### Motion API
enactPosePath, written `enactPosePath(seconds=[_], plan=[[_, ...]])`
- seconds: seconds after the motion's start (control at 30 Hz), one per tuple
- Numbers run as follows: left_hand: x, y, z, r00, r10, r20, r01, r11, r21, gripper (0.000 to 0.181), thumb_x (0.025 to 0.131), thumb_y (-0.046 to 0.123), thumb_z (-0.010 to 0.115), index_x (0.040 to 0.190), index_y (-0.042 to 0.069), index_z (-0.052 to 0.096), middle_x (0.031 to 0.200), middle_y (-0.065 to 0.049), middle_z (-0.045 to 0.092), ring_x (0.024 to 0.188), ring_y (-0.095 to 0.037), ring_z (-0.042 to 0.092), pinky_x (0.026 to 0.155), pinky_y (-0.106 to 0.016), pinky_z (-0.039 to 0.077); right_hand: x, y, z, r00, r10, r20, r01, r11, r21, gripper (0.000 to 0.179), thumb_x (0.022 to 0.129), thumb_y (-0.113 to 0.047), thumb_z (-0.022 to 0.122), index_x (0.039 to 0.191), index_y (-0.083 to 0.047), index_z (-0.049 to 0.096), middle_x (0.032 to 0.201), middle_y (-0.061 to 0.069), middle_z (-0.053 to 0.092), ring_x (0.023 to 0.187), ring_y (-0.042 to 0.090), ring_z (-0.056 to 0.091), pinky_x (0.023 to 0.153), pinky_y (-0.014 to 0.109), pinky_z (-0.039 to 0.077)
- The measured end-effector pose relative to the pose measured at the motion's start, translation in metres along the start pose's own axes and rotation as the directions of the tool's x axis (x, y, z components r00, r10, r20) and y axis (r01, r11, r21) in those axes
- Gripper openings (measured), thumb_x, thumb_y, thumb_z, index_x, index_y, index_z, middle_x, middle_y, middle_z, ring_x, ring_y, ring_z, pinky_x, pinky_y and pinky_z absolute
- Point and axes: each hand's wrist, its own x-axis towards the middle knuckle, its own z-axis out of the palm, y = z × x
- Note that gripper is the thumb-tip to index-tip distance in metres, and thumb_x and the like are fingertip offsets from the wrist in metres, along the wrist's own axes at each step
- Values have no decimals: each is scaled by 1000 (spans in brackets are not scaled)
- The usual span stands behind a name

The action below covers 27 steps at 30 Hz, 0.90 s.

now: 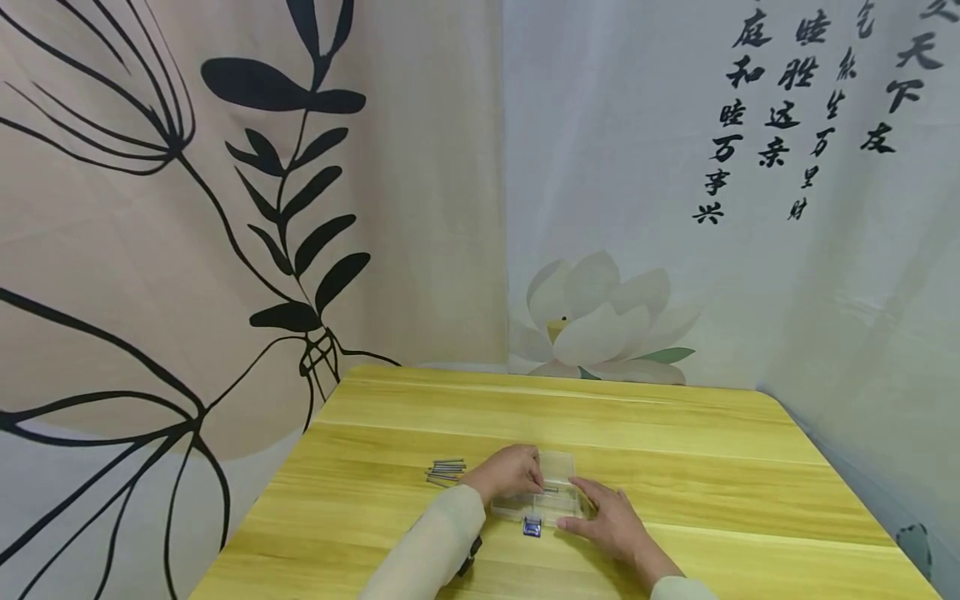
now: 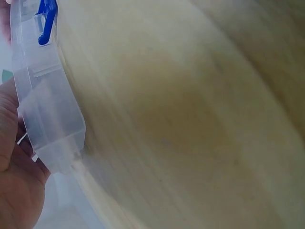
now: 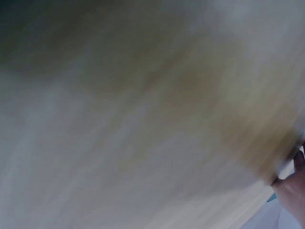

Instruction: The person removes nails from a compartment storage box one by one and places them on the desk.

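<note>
A clear plastic compartment box (image 1: 557,503) lies on the table with its lid (image 1: 557,463) opened towards the back. Its blue latch (image 1: 532,527) hangs at the front. My left hand (image 1: 512,472) reaches over the box with curled fingers. A thin nail (image 1: 551,490) shows at those fingertips, seemingly pinched; its other end is hidden. Across the box's right end, my right hand (image 1: 611,521) holds it between thumb and fingers. In the left wrist view the translucent box wall (image 2: 52,114) stands beside the left hand (image 2: 21,186). The right hand (image 3: 293,191) shows only at the edge, blurred.
Several loose metal nails (image 1: 446,472) lie on the wooden table (image 1: 675,442) left of the box. A dark device (image 1: 470,557) sits at the left wrist. Behind the table hangs a printed curtain (image 1: 427,208) with plants and writing.
</note>
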Motion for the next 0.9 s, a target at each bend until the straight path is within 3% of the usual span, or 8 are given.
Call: enactPosePath(seconds=[0.33, 0.57, 0.77, 0.9], plan=[[2, -2, 0, 999, 51, 11, -51, 999, 18, 6, 88, 24, 78, 87, 18, 80, 86, 13, 54, 78, 0, 47, 73, -16, 42, 1, 3, -1, 1000, -16, -4, 16, 1000, -14, 78, 80, -49, 79, 141, -7, 55, 140, 21, 53, 131, 45, 45, 108, 71, 9], [3, -2, -3, 998, 50, 39, -49, 999, -14, 6, 88, 21, 77, 87, 15, 79, 87, 12, 56, 78, 0, 48, 75, -16, 42, 0, 2, -1, 1000, -11, 1, 11, 1000, -14, 77, 79, -47, 80, 140, -7, 55, 140, 21, 53, 131, 45, 44, 109, 70, 10], [3, -2, -8, 998, 33, 52, -28, 996, -90, 6, 88, 16, 77, 87, 11, 79, 86, 10, 59, 77, 1, 51, 73, -15, 44, -1, 0, -2, 1000, -13, -3, 13, 1000, -10, 77, 79, -46, 81, 140, -6, 55, 140, 21, 53, 131, 45, 45, 109, 69, 10], [3, -4, -12, 1000, 20, 17, -17, 988, -151, 5, 87, 13, 77, 83, 10, 78, 83, 10, 59, 76, 0, 52, 71, -16, 46, -1, -1, -3, 1000, -14, -2, 14, 1000, -16, 77, 80, -46, 80, 140, -6, 55, 140, 21, 53, 131, 44, 45, 109, 70, 11]])
